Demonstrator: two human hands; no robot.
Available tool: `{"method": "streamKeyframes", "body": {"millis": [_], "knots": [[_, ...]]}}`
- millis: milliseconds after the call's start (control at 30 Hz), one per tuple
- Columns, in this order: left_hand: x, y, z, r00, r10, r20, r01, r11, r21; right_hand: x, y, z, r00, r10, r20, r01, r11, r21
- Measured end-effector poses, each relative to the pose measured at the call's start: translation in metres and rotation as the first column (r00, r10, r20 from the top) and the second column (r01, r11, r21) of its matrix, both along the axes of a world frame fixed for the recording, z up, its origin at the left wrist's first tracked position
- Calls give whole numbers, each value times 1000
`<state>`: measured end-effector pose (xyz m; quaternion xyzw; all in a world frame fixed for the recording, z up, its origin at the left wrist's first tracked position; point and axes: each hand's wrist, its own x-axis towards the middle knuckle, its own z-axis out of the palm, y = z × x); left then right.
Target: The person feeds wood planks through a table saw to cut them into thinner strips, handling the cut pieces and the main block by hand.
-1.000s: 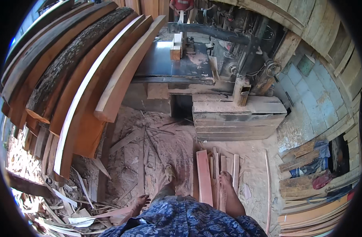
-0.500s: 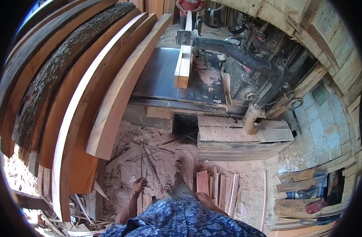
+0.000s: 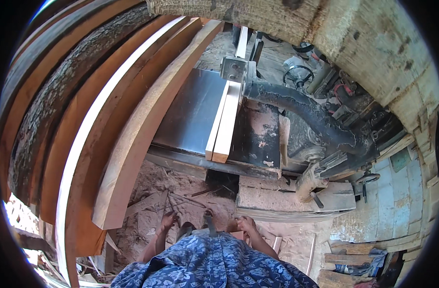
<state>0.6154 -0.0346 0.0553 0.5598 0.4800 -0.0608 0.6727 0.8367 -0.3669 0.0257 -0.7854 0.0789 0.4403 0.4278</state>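
My left hand (image 3: 169, 220) hangs low over the sawdust, fingers loosely bent and a little apart, with nothing seen in it. In front of my body is my right hand (image 3: 246, 224), its fingers loosely bent and nothing visible in them. Both hands are apart from the wood. On the dark metal saw table (image 3: 193, 108) lies a pale timber piece (image 3: 226, 125), a lengthwise line dividing its top into two strips. Its near end is at the table's front edge. The far part passes beside the saw's metal guide block (image 3: 233, 69).
Long curved planks (image 3: 147, 115) and a bark-edged slab (image 3: 46, 101) stand along the left. A thick dark curved arm (image 3: 296, 101) crosses right of the table. A dusty wooden box (image 3: 296, 196) sits below it. Overhead runs a large beam (image 3: 344, 38). Scraps litter the sawdust floor (image 3: 152, 187).
The timber has slid toward me, its near end reaching the table edge. My right hand has come forward from beside my thigh. My view has moved closer; the overhead beam now hides the far person's upper body.
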Motion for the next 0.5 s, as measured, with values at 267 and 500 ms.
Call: {"method": "streamKeyframes", "body": {"millis": [267, 500], "knots": [[44, 4, -9, 998, -68, 7, 68, 998, -1, 27, 17, -10, 1000, -2, -1, 2, 1000, -12], [33, -5, -11, 996, -91, 10, 91, 995, -37, -25, -28, -4, 996, 44, -72, -33, 989, 144]]}}
